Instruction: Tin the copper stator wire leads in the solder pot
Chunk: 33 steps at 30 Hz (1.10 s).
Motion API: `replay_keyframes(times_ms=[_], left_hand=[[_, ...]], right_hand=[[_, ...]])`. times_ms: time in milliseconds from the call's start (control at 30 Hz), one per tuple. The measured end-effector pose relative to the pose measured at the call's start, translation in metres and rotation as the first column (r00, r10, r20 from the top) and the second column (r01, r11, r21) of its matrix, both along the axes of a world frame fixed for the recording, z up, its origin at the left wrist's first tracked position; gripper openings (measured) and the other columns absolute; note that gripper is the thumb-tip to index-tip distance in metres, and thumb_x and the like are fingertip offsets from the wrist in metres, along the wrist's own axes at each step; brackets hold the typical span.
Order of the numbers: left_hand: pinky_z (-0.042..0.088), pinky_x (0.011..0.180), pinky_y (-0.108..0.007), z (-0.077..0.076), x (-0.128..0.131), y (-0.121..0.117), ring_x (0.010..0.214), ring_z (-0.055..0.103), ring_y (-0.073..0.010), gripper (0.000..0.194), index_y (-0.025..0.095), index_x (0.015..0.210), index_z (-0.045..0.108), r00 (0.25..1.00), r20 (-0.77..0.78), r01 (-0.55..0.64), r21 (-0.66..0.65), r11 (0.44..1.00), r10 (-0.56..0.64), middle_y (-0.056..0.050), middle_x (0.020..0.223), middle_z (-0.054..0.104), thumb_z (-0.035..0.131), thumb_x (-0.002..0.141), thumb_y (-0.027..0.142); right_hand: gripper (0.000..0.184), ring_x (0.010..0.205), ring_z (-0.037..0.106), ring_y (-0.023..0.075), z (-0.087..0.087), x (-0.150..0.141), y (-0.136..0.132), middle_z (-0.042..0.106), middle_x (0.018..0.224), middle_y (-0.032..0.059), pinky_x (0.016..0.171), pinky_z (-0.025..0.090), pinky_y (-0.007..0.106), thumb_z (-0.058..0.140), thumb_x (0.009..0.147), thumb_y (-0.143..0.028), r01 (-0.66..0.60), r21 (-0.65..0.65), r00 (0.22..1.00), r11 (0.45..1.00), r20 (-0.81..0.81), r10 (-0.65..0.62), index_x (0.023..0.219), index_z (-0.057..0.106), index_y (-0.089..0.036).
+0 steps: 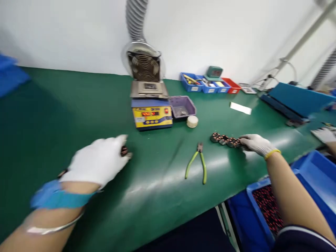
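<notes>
My left hand [98,159], in a white glove, is blurred over the left of the green table. A small dark, copper-wound coil [124,151] is pinched between its thumb and fingers. At the wrist another dark, copper-coloured bit [62,173] shows, mostly hidden. On the right, my right hand [254,143], also gloved, closes its fingertips on the near end of a short row of copper-wound coils [224,139] lying on the table. Between the hands lie green-handled cutting pliers [200,154], jaws pointing away, handles spread.
A yellow-fronted soldering pot [152,117] with a lit display stands beneath a fan and duct [135,21]. Beside it are a purple tray [183,106] and a round white pad [192,121]. Blue bins [193,87] line the wall. A crate of dark-red parts [266,206] sits below; another person's hand [324,134] is far right.
</notes>
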<state>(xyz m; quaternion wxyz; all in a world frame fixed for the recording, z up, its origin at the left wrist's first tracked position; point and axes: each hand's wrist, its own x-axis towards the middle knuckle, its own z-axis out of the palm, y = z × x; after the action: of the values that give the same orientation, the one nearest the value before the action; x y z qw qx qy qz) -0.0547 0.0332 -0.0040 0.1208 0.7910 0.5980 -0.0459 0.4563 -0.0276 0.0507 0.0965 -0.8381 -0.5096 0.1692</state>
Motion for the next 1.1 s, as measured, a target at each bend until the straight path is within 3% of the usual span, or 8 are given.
replay_keyframes(times_ms=[133,200,300,433,567,833,1000,1100], left_hand=[[0.052,0.076,-0.044,0.018,0.036,-0.007,0.098,0.062,-0.0359,0.056,0.019,0.131,0.05,1.0,0.0,-0.026,-0.054,0.998,0.026,-0.013,0.104,0.067,0.049,0.08,0.044],[0.052,0.084,-0.042,0.01,0.036,-0.01,0.105,0.061,-0.0338,0.062,0.02,0.136,0.045,0.995,0.086,-0.036,-0.102,0.994,0.044,-0.012,0.118,0.064,0.051,0.079,0.042],[0.047,0.095,-0.036,-0.001,0.03,-0.017,0.115,0.057,-0.0295,0.067,0.02,0.141,0.039,0.973,0.229,0.024,-0.171,0.985,0.016,-0.01,0.133,0.055,0.053,0.078,0.039],[0.049,0.089,-0.034,-0.006,0.032,-0.018,0.105,0.062,-0.0268,0.051,0.024,0.128,0.054,0.956,0.293,0.071,-0.178,0.981,-0.016,-0.007,0.121,0.062,0.053,0.079,0.038],[0.05,0.078,-0.031,-0.007,0.039,-0.014,0.09,0.066,-0.0251,0.032,0.025,0.1,0.064,0.946,0.321,0.025,-0.194,0.981,0.04,-0.005,0.1,0.068,0.058,0.077,0.046],[0.047,0.065,-0.029,-0.004,0.042,-0.013,0.079,0.066,-0.0224,0.035,0.025,0.091,0.066,0.943,0.318,-0.025,-0.22,0.975,0.096,-0.003,0.093,0.069,0.059,0.073,0.054],[0.047,0.066,-0.028,-0.004,0.043,-0.013,0.078,0.065,-0.0216,0.034,0.024,0.089,0.065,0.948,0.302,-0.043,-0.194,0.98,0.101,-0.003,0.091,0.07,0.06,0.071,0.053],[0.045,0.061,-0.029,-0.004,0.043,-0.014,0.074,0.065,-0.0219,0.034,0.024,0.085,0.064,0.953,0.284,-0.045,-0.202,0.978,0.103,-0.003,0.086,0.069,0.059,0.072,0.055]], right_hand=[[0.038,0.104,0.062,0.0363,0.009,-0.06,0.019,0.062,0.113,0.0237,0.084,0.043,0.052,0.059,0.076,-0.046,-0.069,0.039,0.965,0.997,0.255,0.057,0.109,0.068,-0.03],[0.042,0.103,0.063,0.0293,0.01,-0.116,0.023,0.065,0.114,0.013,0.085,0.048,0.045,0.058,0.078,-0.049,-0.223,0.022,0.974,0.975,-0.03,0.224,0.118,0.062,-0.035],[0.047,0.098,0.065,0.0234,-0.004,-0.205,0.027,0.065,0.117,0.0031,0.079,0.052,0.038,0.06,0.076,-0.046,-0.585,-0.068,0.759,0.808,-0.398,0.516,0.122,0.059,-0.034],[0.051,0.098,0.063,0.0269,-0.04,-0.275,0.042,0.063,0.116,0.0,0.066,0.048,0.035,0.061,0.073,-0.048,-0.736,-0.098,0.654,0.67,-0.357,0.666,0.122,0.057,-0.037],[0.045,0.103,0.061,0.0272,-0.054,-0.283,0.049,0.061,0.12,-0.001,0.061,0.042,0.032,0.052,0.081,-0.048,-0.762,-0.074,0.633,0.643,-0.293,0.717,0.124,0.054,-0.038],[0.028,0.088,0.062,0.0201,-0.043,-0.271,0.059,0.068,0.1,0.0001,0.058,0.035,0.027,0.045,0.088,-0.041,-0.821,-0.104,0.565,0.561,-0.284,0.775,0.098,0.067,-0.028],[0.024,0.083,0.063,0.0198,-0.045,-0.258,0.076,0.071,0.093,-0.0024,0.06,0.037,0.026,0.052,0.082,-0.043,-0.666,-0.216,0.741,0.714,-0.3,0.601,0.09,0.07,-0.029],[0.027,0.087,0.063,0.0191,-0.046,-0.262,0.073,0.071,0.097,-0.0035,0.063,0.039,0.025,0.056,0.08,-0.047,-0.713,-0.133,0.677,0.688,-0.383,0.628,0.098,0.069,-0.031]])
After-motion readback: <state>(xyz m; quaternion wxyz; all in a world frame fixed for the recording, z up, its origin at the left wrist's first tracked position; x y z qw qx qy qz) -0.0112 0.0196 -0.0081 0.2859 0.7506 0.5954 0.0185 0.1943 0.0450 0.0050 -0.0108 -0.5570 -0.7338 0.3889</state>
